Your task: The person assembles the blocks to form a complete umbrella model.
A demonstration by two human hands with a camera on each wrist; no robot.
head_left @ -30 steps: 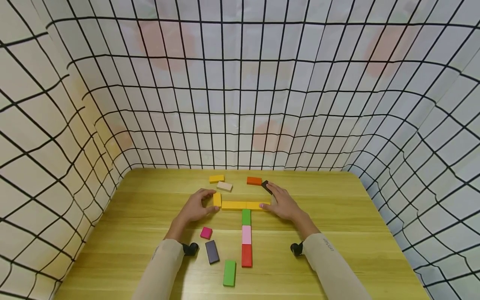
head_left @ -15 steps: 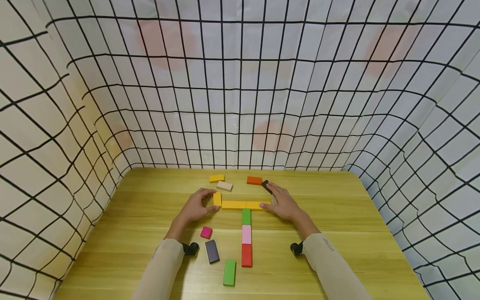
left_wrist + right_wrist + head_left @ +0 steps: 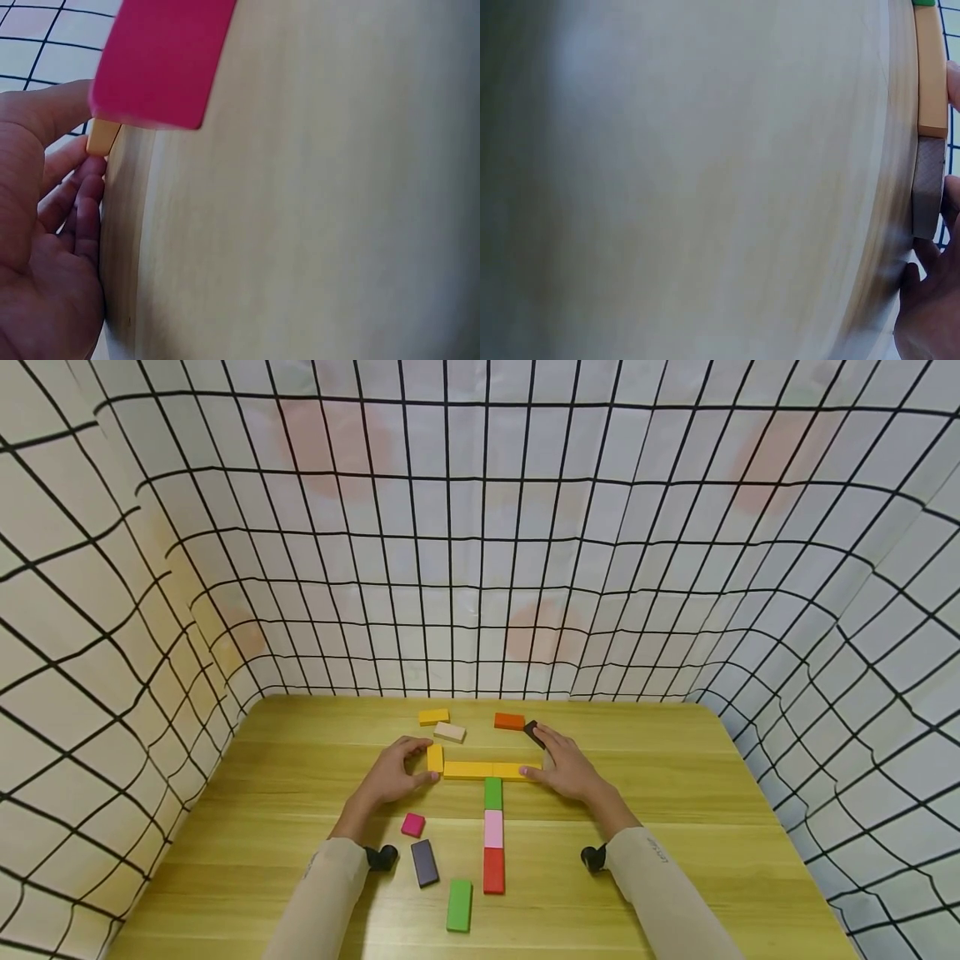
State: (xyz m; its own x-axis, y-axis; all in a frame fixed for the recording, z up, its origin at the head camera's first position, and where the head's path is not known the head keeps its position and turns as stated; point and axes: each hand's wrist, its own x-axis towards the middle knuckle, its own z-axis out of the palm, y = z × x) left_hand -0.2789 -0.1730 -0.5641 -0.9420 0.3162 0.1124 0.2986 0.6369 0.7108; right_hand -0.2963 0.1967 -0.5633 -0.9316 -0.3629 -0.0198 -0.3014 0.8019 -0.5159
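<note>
In the head view my left hand (image 3: 393,772) pinches a yellow block (image 3: 435,758) between thumb and fingers, just left of a row of two yellow blocks (image 3: 467,770). That held block (image 3: 103,137) also shows at the fingertips in the left wrist view. My right hand (image 3: 572,768) is at the row's other end, its thumb over the right yellow block (image 3: 506,771). A brown wood-grained block (image 3: 928,187) adjoins that yellow end in the right wrist view, with my fingers around it; my hand mostly hides it from above. My fingertips overlap a dark block (image 3: 533,732) behind.
A green block (image 3: 492,793), a pink block (image 3: 492,829) and a red block (image 3: 493,871) run toward me from the row. Nearer left lie magenta (image 3: 412,825), dark grey (image 3: 424,863) and green (image 3: 459,906) blocks. Yellow (image 3: 433,717), beige (image 3: 450,732) and orange (image 3: 509,721) blocks lie behind.
</note>
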